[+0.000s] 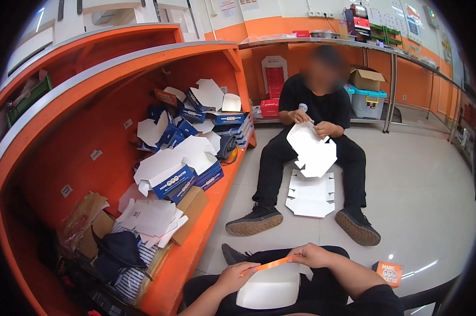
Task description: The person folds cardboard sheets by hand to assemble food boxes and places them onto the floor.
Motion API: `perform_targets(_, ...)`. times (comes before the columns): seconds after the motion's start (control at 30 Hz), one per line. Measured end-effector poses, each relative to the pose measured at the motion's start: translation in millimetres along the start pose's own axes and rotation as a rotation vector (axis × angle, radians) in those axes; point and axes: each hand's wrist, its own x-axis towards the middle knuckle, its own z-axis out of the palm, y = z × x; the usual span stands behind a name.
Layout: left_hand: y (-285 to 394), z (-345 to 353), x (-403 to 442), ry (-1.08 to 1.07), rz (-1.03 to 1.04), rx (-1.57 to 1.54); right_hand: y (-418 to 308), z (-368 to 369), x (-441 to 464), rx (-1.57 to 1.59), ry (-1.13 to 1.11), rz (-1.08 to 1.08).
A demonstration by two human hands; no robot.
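Pale tiled floor (422,174) runs to an orange wall (274,26) on the far side, fronted by a metal table (312,40); dark lens borders cut off the corners. Near the bottom, the wearer's left hand (230,279) and right hand (313,256) grip opposite ends of the orange edge of a white carton (269,289) above the lap. Fingers of both are curled closed on it, their tips hard to make out fully; its underside is hidden. An orange box (388,274) sits to the right. Opposite, a person (319,105) holds a white blank (313,152), which hides the far end of a second blank (311,203) on the floor. On the left shelf (80,137), blue cartons (176,180) overlap too much to count.
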Motion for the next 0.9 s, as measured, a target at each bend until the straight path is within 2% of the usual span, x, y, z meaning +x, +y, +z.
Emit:
perform_targets(0.13, 0, -6, 2, -0.037, 0.058, 0.157, 8, -4, 6, -0.010, -0.065, -0.100)
perform_targets(0.17, -1, -3, 2, 0.011, 0.066, 0.186, 6, -7, 6, -0.022, -0.083, -0.111)
perform_targets(0.23, -1, 3, 5, 0.115, 0.082, 0.243, -15, -10, 5, -0.235, -0.063, -0.138)
perform_targets(0.37, 12, 10, 8, 0.158, 0.247, 0.357, -40, 12, 21, -0.610, -0.088, -0.238)
perform_targets(0.5, 16, 12, 9, 0.149, 0.307, 0.447, -37, 25, 38, -0.694, -0.106, -0.310)
perform_targets(0.63, 10, 7, 10, 0.111, 0.268, 0.438, -33, 26, 27, -0.589, -0.003, -0.389)
perform_targets(0.73, 15, 3, 11, 0.092, 0.261, 0.463, -38, 14, 23, -0.672, -0.148, -0.149)
perform_targets(0.8, 21, -6, 10, 0.052, 0.218, 0.513, -43, 3, 11, -0.563, -0.069, -0.076)
perform_targets(0.9, 6, -10, 5, 0.184, -0.013, 0.123, -16, -2, 2, -0.271, 0.141, -0.094)
